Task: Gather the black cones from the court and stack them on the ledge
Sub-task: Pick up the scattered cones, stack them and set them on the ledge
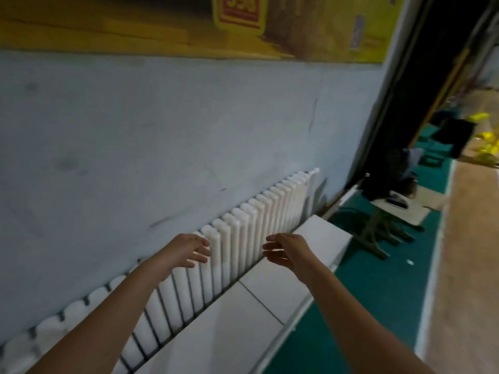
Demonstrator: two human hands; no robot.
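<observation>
Most of the view is a pale blue-grey plastered wall (pixel 135 130), scuffed in places. Across its top hangs a wide yellow printed banner (pixel 108 25) with a red panel. Low against the wall runs a long white ribbed metal radiator (pixel 243 233), from the lower left corner up toward the middle right.

Directly in front of the radiator lies the white tiled ledge (pixel 270 290). It is flat and narrow, with a dark joint line across it. Its far end stops just before a dark doorway.

Beside the ledge on the right is a strip of green court flooring (pixel 364 292), then tan flooring (pixel 464 265). Farther along the green strip stands a small grey stool-like table (pixel 388 211). Blurred yellow shapes (pixel 486 147) lie beyond it.

Both bare forearms reach forward from the bottom edge. The left hand (pixel 186 251) is in front of the radiator's upper edge, fingers spread and loosely bent, grasping nothing. Whether it touches the ribs cannot be told. The right hand (pixel 286 251) is above the ledge, near the radiator. Its fingers are relaxed and slightly curved toward the other hand, also grasping nothing.
</observation>
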